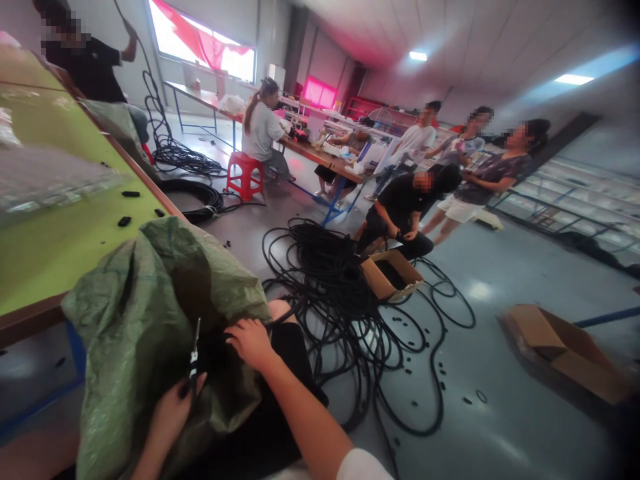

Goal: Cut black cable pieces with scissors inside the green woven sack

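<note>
My left hand (173, 413) is closed round the dark handle of a slim tool (197, 343), whose narrow metal tip points upward; its exact kind is unclear. A large olive-green woven sack (115, 320) is draped open around that hand, its inside dark. At the sack's right edge, my right hand (253, 343) has its fingers curled over, and a length of black hose (293, 310) runs into it from the right. The thumb and palm are hidden. That hose leads towards a big tangled heap of black hose (335, 273) on the floor.
A green-topped table (55, 253) stands left, with small black pieces (125, 221) and plastic bags (55, 177). A crouching person (403, 207) works beside a cardboard box (393, 277). Another box (565, 350) lies right. Several people and a red stool (245, 175) are farther back.
</note>
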Motion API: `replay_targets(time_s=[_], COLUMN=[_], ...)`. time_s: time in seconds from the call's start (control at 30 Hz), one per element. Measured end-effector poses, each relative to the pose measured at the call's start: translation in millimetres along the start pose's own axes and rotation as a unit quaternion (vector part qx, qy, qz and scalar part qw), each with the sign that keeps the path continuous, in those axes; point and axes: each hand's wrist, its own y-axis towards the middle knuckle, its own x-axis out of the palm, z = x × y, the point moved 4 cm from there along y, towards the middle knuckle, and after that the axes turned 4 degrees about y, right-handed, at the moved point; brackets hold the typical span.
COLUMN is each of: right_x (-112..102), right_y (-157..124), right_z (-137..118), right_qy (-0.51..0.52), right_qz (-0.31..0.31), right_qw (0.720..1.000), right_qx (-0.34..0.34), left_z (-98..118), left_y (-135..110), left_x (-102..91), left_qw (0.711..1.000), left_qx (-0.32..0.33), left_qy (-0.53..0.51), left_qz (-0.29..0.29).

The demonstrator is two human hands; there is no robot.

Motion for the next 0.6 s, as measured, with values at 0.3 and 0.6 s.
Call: replay_targets(time_s=[0.3, 0.6], right_x=[-2, -6], right_y=[4, 2], right_z=[1, -1], right_qy=[0.072, 0.084], right_qz=[0.041, 0.029], right_qw=[0.994, 0.996], right_qx=[0.067, 0.026], left_z=[5, 15], left_y=[-8, -16], left_x=[3.5, 5.1], left_qw=[1.000, 0.998], left_qx=[0.004, 0.036], left_qy=[-0.024, -0.015], left_qz=[-0.006, -0.055])
